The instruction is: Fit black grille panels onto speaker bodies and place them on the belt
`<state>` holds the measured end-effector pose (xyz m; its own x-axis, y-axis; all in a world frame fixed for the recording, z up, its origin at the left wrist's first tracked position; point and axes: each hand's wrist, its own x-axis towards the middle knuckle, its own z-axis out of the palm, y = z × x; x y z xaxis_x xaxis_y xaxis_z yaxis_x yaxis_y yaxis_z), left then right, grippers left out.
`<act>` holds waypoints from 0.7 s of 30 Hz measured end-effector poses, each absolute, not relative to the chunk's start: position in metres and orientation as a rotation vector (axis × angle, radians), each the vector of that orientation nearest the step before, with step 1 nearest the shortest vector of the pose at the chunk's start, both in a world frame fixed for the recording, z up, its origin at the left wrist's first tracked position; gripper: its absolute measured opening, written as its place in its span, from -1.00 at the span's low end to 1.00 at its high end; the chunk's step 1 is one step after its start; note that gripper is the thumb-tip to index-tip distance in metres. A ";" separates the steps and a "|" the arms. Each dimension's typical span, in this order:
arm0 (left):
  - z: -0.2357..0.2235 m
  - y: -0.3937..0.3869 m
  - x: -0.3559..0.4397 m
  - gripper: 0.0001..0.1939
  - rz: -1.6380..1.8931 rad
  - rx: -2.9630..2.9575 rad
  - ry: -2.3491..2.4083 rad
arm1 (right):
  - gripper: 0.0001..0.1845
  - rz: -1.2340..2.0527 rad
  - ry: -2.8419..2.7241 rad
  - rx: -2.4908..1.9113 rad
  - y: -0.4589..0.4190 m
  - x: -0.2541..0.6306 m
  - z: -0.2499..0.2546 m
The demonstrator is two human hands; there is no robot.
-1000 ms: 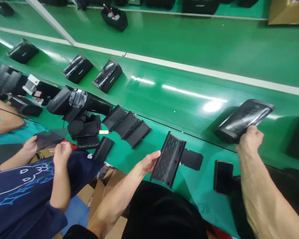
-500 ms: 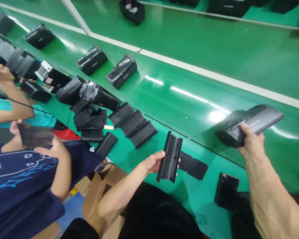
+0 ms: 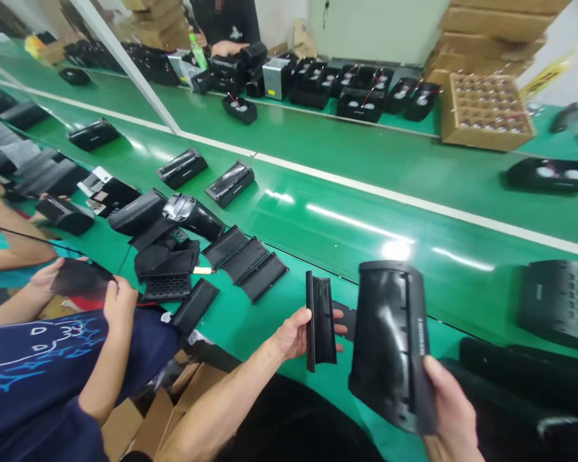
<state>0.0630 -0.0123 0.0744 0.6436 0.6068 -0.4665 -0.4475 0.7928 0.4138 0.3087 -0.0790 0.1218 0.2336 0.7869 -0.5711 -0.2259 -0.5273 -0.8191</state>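
My left hand (image 3: 293, 337) grips a curved black plastic panel (image 3: 324, 321), its hollow side turned up and its long edges upright. To the right, my right hand (image 3: 450, 401) holds a black speaker housing (image 3: 388, 340) by its right side, the glossy face toward me. The two parts are apart, with a small gap between them. Behind the gap a flat black sheet (image 3: 344, 317) lies on the green table, mostly covered. Several similar curved panels (image 3: 248, 263) lie side by side to the left, beyond my left hand.
A green conveyor belt (image 3: 298, 208) carries several black housings (image 3: 231, 183). At left, a co-worker's hands (image 3: 118, 301) hold a dark sheet (image 3: 84, 279). Cardboard boxes (image 3: 154, 417) stand below the table edge. Across the belt is a divided carton (image 3: 486, 112) of small parts.
My right hand has brought the housing from over the belt toward me, turning it upright beside the panel. The left hand stays nearly in place. The view has tilted up, showing the far bench.
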 end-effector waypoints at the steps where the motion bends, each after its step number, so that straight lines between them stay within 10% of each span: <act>1: 0.074 -0.017 0.067 -0.32 0.647 0.277 0.643 | -0.23 1.473 -0.519 -1.632 -0.083 0.303 0.127; 21: 0.064 -0.062 0.093 -0.27 0.948 0.349 0.581 | 0.03 1.127 -1.316 -1.864 -0.099 0.258 0.144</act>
<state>0.0934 -0.0620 0.0645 0.4486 0.8380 -0.3107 -0.6569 0.5448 0.5212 0.2583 -0.0992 0.1440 0.1527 0.9410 -0.3021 0.4431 -0.3384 -0.8302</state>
